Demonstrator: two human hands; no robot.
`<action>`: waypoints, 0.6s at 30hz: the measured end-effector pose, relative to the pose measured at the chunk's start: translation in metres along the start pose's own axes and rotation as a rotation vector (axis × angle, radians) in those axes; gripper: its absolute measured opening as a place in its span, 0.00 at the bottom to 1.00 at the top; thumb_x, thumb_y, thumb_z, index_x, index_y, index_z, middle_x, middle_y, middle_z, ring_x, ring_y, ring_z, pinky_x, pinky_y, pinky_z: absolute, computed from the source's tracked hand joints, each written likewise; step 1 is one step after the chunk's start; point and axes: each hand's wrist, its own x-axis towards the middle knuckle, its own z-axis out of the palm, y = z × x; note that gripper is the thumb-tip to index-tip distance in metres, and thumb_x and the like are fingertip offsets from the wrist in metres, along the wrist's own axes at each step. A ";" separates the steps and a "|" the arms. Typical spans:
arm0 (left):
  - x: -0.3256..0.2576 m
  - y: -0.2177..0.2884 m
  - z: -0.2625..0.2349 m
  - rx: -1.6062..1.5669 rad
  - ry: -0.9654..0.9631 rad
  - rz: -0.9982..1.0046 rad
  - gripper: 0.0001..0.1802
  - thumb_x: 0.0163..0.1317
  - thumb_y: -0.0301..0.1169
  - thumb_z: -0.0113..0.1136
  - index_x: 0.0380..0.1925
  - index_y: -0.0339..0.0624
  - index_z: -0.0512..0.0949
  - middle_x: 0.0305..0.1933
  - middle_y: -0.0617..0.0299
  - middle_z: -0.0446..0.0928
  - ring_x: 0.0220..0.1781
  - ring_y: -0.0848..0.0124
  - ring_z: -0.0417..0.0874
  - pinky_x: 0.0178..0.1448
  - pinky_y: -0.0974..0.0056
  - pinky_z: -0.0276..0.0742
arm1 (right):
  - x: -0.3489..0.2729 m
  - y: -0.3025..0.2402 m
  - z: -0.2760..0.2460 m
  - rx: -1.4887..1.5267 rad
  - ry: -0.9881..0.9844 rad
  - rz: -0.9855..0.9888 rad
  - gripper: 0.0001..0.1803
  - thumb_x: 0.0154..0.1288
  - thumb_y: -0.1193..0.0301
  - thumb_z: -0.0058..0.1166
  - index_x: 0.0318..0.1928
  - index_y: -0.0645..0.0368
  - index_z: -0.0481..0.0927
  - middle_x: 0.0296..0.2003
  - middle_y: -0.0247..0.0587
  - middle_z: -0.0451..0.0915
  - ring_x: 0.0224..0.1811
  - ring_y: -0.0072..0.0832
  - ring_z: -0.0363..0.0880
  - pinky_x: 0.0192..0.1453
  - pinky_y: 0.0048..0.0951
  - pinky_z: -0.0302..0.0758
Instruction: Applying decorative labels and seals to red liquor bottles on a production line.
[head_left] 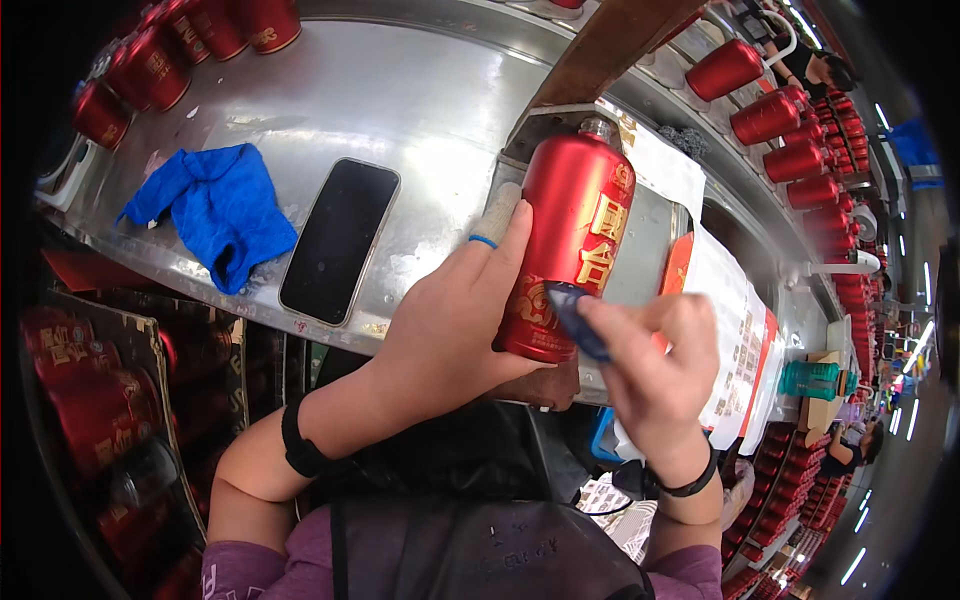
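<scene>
A red bottle [560, 210] with raised gold characters lies tilted on a metal rest, its clear neck pointing away from me. My left hand [450, 290] wraps round the bottle's left side and base, a cloth sleeve on one finger. In my right hand [665, 360] a dark blue translucent scraper [578, 322] is pinched, its edge against the gold print near the bottle's lower end. The fingers hide part of the scraper.
A black phone [340, 240] and a crumpled blue cloth [225, 210] lie on the metal bench [430, 110] to the left. More red bottles [150, 70] stand far left. Sheets of printed labels [735, 340] hang at right. Beyond them, a line of red bottles [770, 115] runs past other people.
</scene>
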 end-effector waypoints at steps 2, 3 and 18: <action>0.001 0.000 0.000 0.013 -0.016 -0.010 0.65 0.41 0.38 0.80 0.77 0.36 0.50 0.39 0.49 0.72 0.40 0.51 0.79 0.44 0.54 0.78 | -0.003 -0.016 0.006 0.061 -0.022 -0.049 0.20 0.42 0.73 0.64 0.41 0.54 0.87 0.28 0.31 0.73 0.29 0.30 0.72 0.30 0.30 0.70; 0.001 -0.001 0.000 0.027 -0.036 -0.024 0.65 0.41 0.37 0.80 0.77 0.36 0.50 0.39 0.49 0.72 0.41 0.51 0.79 0.44 0.54 0.78 | -0.005 -0.020 0.007 0.126 -0.046 -0.095 0.19 0.42 0.73 0.64 0.41 0.54 0.87 0.29 0.31 0.73 0.29 0.30 0.72 0.30 0.31 0.69; -0.003 -0.030 0.007 -0.221 -0.130 -0.030 0.68 0.44 0.42 0.82 0.77 0.37 0.46 0.65 0.40 0.69 0.67 0.47 0.72 0.67 0.51 0.70 | -0.054 0.008 0.018 0.613 0.168 0.736 0.10 0.59 0.77 0.66 0.42 0.65 0.85 0.29 0.39 0.78 0.31 0.25 0.76 0.36 0.26 0.71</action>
